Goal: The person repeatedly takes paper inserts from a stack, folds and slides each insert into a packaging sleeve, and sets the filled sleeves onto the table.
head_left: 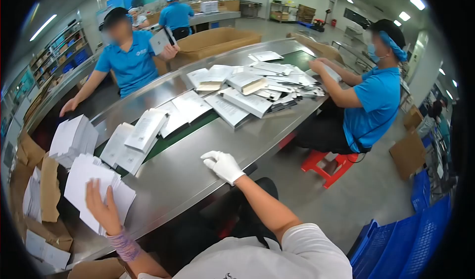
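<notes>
My left hand (103, 207), bare and with a patterned band at the wrist, rests against a stack of white sheets or flat boxes (81, 182) at the lower left; its fingers are spread. My right hand (222, 166) wears a white glove and lies on the near edge of the metal table (198, 153). Its fingers are loosely bent, and nothing shows in them. Several printed flat boxes (146, 130) lie on the green belt between the hands and the far side. A larger heap of boxes (247, 83) covers the table's middle and far end.
Another white stack (74, 138) stands behind the first, beside open cartons (49, 187). One co-worker (129, 56) across the table holds a box; another (373, 101) sits at the right on a red stool (329, 167). Blue crates (401, 244) stand at the lower right.
</notes>
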`<state>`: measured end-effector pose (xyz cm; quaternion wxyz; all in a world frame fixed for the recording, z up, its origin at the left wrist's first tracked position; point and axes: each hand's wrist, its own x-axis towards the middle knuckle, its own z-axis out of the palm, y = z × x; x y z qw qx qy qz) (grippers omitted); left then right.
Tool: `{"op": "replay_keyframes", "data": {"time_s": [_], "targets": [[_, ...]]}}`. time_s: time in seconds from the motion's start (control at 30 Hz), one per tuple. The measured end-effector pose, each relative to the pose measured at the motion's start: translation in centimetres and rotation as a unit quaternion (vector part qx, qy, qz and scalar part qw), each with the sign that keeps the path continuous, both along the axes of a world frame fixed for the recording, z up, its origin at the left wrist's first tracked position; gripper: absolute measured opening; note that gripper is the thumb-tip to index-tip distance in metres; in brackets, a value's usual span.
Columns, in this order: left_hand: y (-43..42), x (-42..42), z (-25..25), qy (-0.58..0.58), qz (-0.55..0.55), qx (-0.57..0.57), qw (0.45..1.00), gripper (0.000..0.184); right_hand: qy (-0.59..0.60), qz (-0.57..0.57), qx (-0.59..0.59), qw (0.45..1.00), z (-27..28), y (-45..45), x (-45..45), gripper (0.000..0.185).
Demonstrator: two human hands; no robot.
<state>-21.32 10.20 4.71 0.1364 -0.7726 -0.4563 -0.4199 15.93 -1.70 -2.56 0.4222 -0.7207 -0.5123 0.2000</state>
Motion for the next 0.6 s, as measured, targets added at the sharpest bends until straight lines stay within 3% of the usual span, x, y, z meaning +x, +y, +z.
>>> {"op": "replay_keyframes", "data": {"time_s": [0.03,0.13,0.43,0.53,0.6], "targets": [[0.5,-0.5,0.1,0.093,0.093,0.037,0.991,0.044,0.012,-0.003,-0.008,1.0,0.3,-0.1,-0.1,0.028],[2.6,-3.0,-3.4,0.186,0.187,-0.076,0.962,0.055,0.036,-0.005,-0.029,0.999,0.7,-0.4,-0.2,0.028],[0.7,-3.2,-0.2,0.154,0.116,-0.139,0.971,0.048,0.026,-0.006,-0.039,0.999,0.5,-0.3,-0.6,0.028],[-0.3,-3.4,-0.1,0.161,0.092,-0.108,0.977,0.04,0.001,-0.01,-0.05,0.999,1.3,-0.6,-1.0,0.028],[-2.3,-2.6,1.0,0.05,0.024,-0.023,0.998,0.034,0.021,-0.007,-0.062,0.998,1.4,-0.8,-1.2,0.029]]}}
